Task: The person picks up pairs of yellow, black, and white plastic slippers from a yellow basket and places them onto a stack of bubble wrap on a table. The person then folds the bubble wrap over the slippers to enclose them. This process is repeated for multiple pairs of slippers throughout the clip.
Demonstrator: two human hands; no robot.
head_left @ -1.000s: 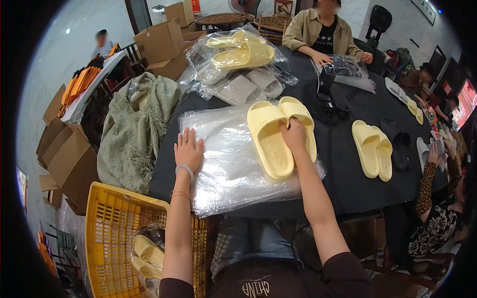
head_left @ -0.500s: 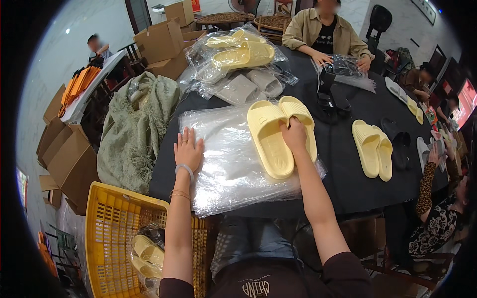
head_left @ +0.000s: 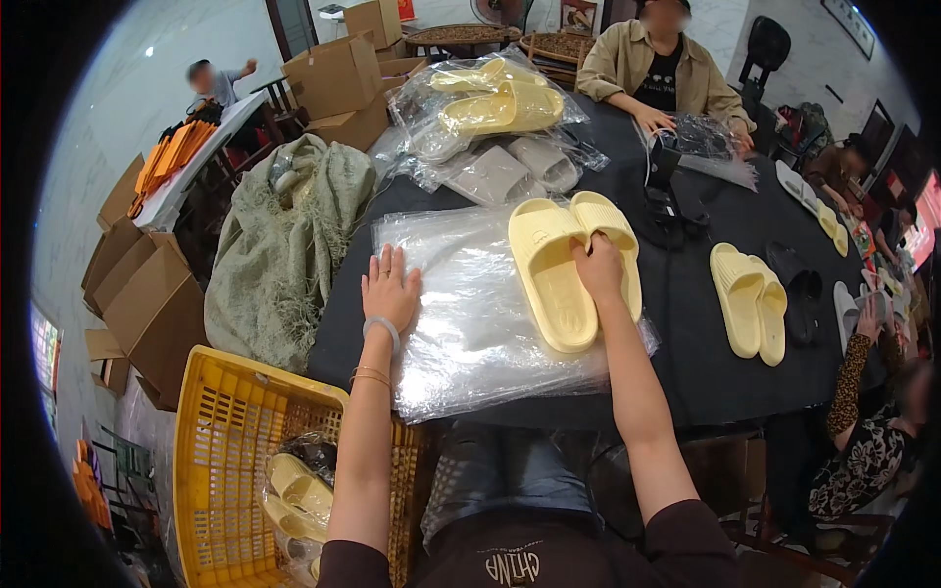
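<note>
My left hand (head_left: pixel 390 292) lies flat, fingers stretched out, on the left side of a stack of clear plastic bags (head_left: pixel 456 338). A ring, a pale bangle and a thin bracelet are on that hand and wrist. With my right hand (head_left: pixel 600 267) I grip a pair of pale yellow slide slippers (head_left: pixel 556 294) at their inner edges, thumb inside the left one. The fingertips are partly hidden. The slippers lie over the right part of the bags, toes pointing away from me.
On the black-covered table (head_left: pixel 676 343), bagged yellow slippers (head_left: pixel 502 106) and grey slippers (head_left: pixel 495 176) lie at the back. Another yellow pair (head_left: pixel 748 302) and black slippers (head_left: pixel 796 289) are right. A yellow crate (head_left: pixel 221 431) and green sack (head_left: pixel 279 255) stand left. A co-worker (head_left: pixel 667 73) handles bags opposite.
The whole scene has shifted slightly to the right in the picture. Both my hands keep their places on the bags and slippers. A person at the far left has raised a hand.
</note>
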